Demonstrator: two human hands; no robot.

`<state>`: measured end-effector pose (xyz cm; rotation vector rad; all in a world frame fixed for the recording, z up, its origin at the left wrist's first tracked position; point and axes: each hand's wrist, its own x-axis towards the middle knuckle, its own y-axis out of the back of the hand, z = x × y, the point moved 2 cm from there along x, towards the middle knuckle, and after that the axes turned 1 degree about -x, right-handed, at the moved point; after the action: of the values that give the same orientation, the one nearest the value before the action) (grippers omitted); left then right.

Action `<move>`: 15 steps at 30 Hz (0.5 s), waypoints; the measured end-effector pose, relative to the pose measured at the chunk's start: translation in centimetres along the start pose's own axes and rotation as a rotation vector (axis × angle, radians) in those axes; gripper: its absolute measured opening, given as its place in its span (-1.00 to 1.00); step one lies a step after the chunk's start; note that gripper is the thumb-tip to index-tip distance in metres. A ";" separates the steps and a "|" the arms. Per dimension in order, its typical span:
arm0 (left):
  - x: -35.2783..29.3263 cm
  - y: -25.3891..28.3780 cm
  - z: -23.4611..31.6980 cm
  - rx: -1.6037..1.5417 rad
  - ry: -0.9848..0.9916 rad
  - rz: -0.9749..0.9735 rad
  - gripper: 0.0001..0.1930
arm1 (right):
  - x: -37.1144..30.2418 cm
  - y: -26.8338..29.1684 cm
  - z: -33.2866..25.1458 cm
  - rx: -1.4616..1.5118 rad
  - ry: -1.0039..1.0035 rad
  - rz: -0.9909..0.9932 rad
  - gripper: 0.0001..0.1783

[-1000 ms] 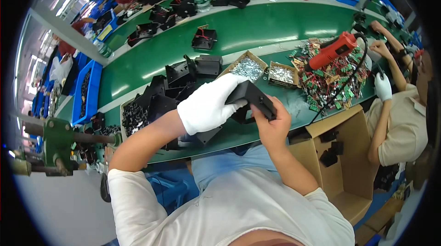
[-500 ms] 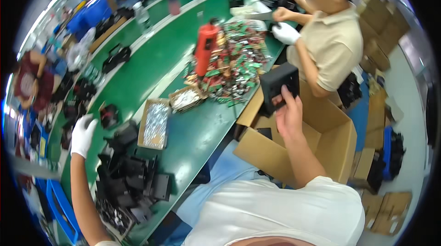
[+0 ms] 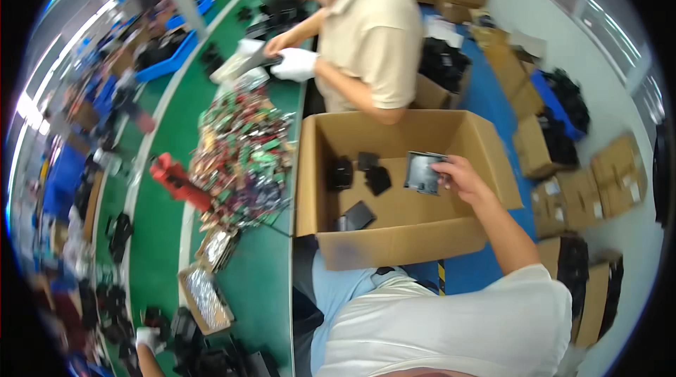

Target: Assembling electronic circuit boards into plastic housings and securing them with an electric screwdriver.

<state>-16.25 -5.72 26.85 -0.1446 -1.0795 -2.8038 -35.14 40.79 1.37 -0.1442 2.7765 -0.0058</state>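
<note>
Holding a flat dark square plastic housing (image 3: 424,173) over the open brown cardboard box (image 3: 486,143), the bare right hand (image 3: 466,178) pinches it by its right edge, fingers closed on it, the part jutting left of the grip and above the box floor. Down inside the box lie several small black plastic parts (image 3: 359,215), below and left of the held piece. Left of the box runs the green work table (image 3: 264,285), with a heap of red and green circuit boards (image 3: 243,159) on it. Far to the box's lower left, the white-gloved left hand (image 3: 146,338) sits among black parts; blurred there, so its grip can't be made out.
</note>
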 end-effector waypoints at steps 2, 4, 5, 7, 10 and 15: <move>0.8 0.3 -3.4 -0.002 0.055 0.030 -0.67 | -0.8 -1.8 -2.1 0.130 -0.015 -0.094 -0.88; 0.4 1.9 -5.7 0.005 0.109 0.069 -0.68 | 1.1 -6.6 -3.9 0.259 0.008 -0.266 -0.88; -0.1 2.5 -6.6 -0.003 0.134 0.087 -0.68 | 2.8 -9.6 -4.8 0.254 -0.003 -0.308 -0.88; -1.4 3.4 -8.2 -0.036 0.182 0.111 -0.69 | 6.2 -16.2 -7.0 0.469 -0.046 -0.422 -0.88; -4.3 5.4 -10.1 -0.088 0.235 0.181 -0.70 | 11.2 -23.1 -8.9 0.462 0.013 -0.538 -0.86; -10.4 7.7 -13.5 -0.187 0.288 0.304 -0.72 | 16.0 -28.6 -13.5 0.202 0.114 -0.476 -0.68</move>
<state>-5.35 -19.51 20.49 0.0700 -0.6682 -2.5452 -51.98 10.56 8.97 -0.7656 2.7607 -0.4234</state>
